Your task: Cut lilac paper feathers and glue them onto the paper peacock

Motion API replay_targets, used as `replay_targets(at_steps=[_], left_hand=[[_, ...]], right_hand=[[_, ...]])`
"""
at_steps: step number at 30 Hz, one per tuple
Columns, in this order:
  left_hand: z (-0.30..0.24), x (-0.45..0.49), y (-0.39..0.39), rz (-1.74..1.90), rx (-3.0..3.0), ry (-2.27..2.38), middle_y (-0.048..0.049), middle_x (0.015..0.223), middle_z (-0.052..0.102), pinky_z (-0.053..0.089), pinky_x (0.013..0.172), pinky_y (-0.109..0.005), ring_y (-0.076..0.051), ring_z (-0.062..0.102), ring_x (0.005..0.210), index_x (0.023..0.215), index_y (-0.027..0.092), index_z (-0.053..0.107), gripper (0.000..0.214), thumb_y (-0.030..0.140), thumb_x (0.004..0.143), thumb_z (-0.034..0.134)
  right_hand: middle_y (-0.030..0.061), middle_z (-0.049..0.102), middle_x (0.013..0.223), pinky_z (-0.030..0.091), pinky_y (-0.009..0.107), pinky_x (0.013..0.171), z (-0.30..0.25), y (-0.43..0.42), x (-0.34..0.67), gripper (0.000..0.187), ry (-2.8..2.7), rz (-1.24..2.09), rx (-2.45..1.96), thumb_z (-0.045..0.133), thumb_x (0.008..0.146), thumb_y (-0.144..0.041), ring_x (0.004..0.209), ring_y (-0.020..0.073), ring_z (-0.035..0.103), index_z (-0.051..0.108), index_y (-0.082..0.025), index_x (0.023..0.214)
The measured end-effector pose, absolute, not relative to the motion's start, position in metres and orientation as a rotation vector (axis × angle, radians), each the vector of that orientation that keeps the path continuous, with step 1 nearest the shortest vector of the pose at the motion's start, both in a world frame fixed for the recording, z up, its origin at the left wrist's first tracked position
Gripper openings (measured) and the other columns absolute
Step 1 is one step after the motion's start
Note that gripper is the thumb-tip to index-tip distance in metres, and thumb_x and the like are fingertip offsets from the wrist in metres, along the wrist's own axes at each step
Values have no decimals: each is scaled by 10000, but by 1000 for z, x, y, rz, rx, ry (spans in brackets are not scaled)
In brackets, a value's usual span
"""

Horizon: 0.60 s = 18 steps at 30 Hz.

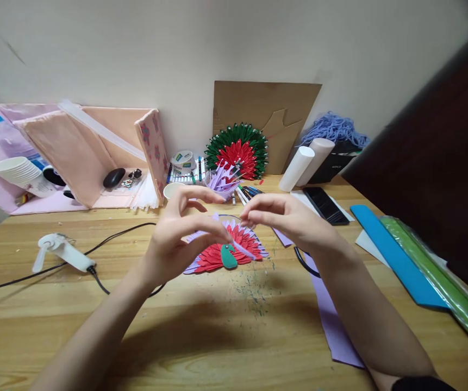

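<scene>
The fan-shaped piece of layered red and lilac petals (211, 256), with a green bird-shaped body (229, 258) at its base, lies flat on the light wooden desk (258, 347), below my two grips. My left grip (170, 233) appears to pinch a narrow lilac strip (244, 250) at the thumb tip; the strip slants rightward over the petals. My right grip (291, 220) is raised opposite, fingers curved, tips drawn close together; I cannot tell whether anything is between them.

Under my right forearm: a flat lilac sheet (335, 332). Left of my left grip: a white corded hand tool (68, 253). Beyond both grips: a round green-and-red petal piece (237, 155) before a brown cardboard panel (266, 103). Right of my right grip: a black smartphone (325, 205), then a flat blue sheet (400, 258).
</scene>
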<state>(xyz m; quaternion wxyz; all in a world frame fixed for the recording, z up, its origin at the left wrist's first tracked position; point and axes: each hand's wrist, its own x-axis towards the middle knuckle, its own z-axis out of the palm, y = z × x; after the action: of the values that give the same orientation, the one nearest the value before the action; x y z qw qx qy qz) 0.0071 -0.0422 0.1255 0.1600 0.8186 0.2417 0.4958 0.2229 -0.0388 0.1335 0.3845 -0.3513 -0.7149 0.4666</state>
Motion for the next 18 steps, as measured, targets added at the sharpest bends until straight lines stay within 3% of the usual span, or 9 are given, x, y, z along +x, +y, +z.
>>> replay_targets(at_steps=[3, 7, 13, 18], left_hand=[[123, 9, -44, 1410, 2474, 611, -17, 1101, 499, 469, 819, -315, -174, 482, 1034, 709, 312, 685, 111, 218, 751, 645], [122, 12, -47, 1391, 2538, 564, -5, 1132, 475, 445, 855, -324, -181, 452, 1066, 715, 330, 690, 165, 173, 742, 649], [121, 12, -44, 1276, 2552, 532, -9, 1132, 487, 434, 861, -339, -190, 454, 1058, 715, 341, 688, 141, 218, 758, 633], [120, 9, -37, 1300, 2273, 638, -60, 1053, 548, 443, 811, -334, -204, 493, 1008, 789, 262, 660, 71, 317, 749, 639]], right_hand=[[41, 685, 849, 506, 252, 704, 132, -40, 220, 156, -1892, 1527, -755, 592, 807, -286, 790, 132, 637, 655, -162, 875], [4, 656, 766, 479, 220, 647, 132, -42, 217, 96, -1953, 1730, -677, 590, 804, -238, 721, 109, 606, 648, -163, 823], [-18, 593, 719, 421, 202, 579, 131, -42, 216, 107, -1987, 1827, -689, 594, 798, -263, 661, 90, 536, 622, -161, 781], [-32, 551, 670, 380, 199, 546, 128, -41, 214, 88, -1758, 1838, -731, 587, 800, -226, 589, 70, 482, 600, -159, 745]])
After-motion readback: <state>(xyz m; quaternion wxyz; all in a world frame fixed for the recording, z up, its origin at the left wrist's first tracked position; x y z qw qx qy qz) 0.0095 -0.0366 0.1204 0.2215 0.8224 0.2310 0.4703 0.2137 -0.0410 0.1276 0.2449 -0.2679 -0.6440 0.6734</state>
